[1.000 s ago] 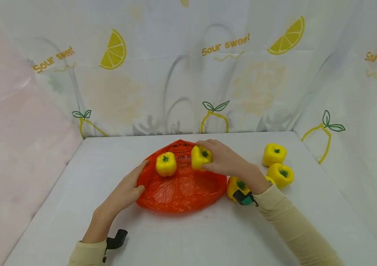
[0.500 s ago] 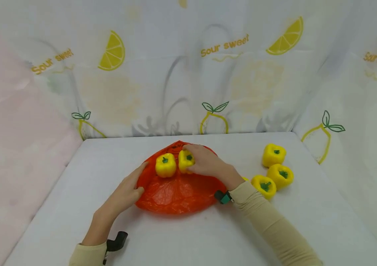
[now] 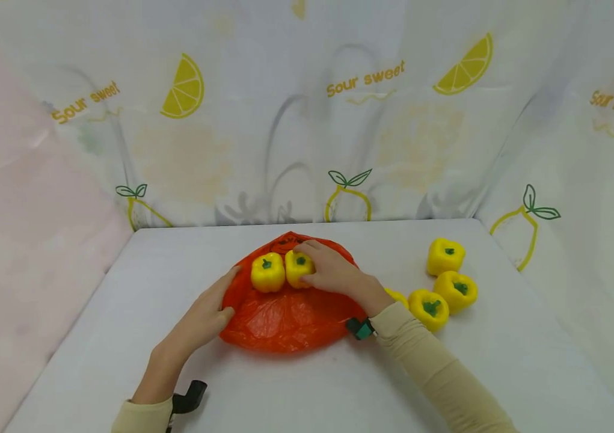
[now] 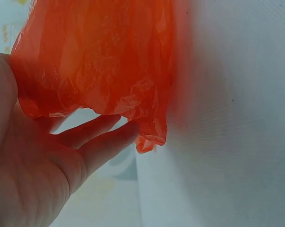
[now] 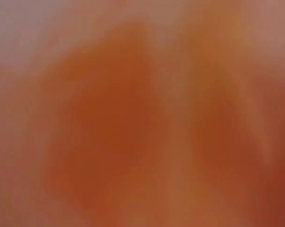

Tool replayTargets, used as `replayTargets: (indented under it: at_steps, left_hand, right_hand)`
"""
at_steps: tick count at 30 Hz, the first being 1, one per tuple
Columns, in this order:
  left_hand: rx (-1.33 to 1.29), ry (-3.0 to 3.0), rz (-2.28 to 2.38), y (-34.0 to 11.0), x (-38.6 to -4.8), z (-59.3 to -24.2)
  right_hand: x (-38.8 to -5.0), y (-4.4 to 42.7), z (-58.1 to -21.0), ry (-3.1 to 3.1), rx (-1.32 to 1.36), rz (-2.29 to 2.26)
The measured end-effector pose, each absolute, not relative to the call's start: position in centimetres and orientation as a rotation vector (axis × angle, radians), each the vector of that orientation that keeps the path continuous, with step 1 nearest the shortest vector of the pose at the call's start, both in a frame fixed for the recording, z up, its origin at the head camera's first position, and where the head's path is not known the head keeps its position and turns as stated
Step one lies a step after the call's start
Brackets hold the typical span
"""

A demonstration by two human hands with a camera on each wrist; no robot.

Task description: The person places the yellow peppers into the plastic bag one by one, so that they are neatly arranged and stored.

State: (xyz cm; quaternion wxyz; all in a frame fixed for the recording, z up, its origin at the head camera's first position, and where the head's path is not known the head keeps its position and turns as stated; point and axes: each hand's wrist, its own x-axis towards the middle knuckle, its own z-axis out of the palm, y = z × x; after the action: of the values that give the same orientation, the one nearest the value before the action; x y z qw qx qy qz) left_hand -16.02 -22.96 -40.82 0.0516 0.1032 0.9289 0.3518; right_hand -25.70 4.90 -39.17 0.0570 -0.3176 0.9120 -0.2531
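An orange-red plastic bag [image 3: 285, 322] lies spread on the white table, its mouth held wide. My left hand [image 3: 204, 316] grips the bag's left edge; the left wrist view shows the fingers reaching in behind the thin film [image 4: 99, 56]. On the bag sits a yellow bell pepper [image 3: 267, 273] with a green stem. Just right of it, my right hand [image 3: 334, 270] holds a second yellow pepper [image 3: 297, 269] between thumb and fingers, the two peppers side by side and seemingly touching. The right wrist view is only an orange blur.
To the right of the bag stand more yellow peppers: one at the back [image 3: 445, 257], one in the middle [image 3: 455, 291], one nearer [image 3: 429, 310]. Another pepper [image 3: 397, 296] is mostly hidden behind the right sleeve. Printed cloth walls enclose the table [image 3: 307, 397].
My right hand has moved left with its pepper, bringing it beside the other pepper on the bag. The left hand has stayed at the bag's left edge.
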Motion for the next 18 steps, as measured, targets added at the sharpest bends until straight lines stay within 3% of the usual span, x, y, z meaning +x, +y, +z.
replayTargets:
  at_steps: [18]
  left_hand:
    - [0.313, 2.824, 1.047, -23.1, -16.1, -40.9]
  right_hand:
    - [-24.7, 6.2, -38.0, 2.798, -0.963, -0.703]
